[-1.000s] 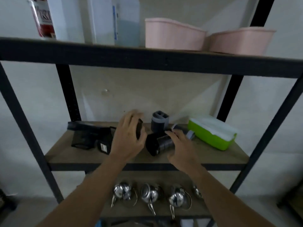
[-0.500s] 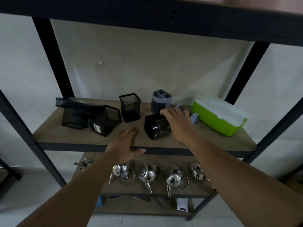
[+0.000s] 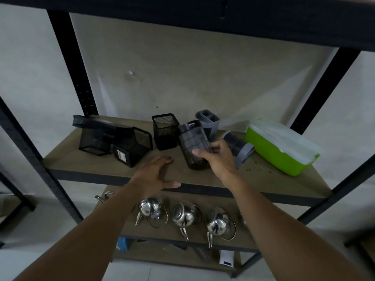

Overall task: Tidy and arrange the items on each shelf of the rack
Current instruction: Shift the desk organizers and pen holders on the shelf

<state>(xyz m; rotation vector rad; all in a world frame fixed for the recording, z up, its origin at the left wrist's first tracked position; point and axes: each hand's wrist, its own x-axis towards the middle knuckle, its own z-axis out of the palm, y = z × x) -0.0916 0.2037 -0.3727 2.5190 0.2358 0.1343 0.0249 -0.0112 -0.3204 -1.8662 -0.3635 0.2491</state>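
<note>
On the wooden middle shelf my right hand grips a dark round container and holds it nearly upright. My left hand rests flat and open on the shelf's front edge, holding nothing. Behind it a black mesh pen cup stands upright. A second mesh cup lies tipped over beside a black mesh tray at the left. A grey holder stands at the back, and a grey cylinder lies on its side next to a green lunch box.
Black metal uprights frame the rack, and the upper shelf beam runs overhead. Several shiny steel teapots sit on the shelf below. A white wall stands behind the rack, and small crumbs lie on the shelf near the green box.
My right hand has stood the dark container up from lying on its side. My left hand left the mesh cup and settled on the shelf's front edge. The camera view dropped lower.
</note>
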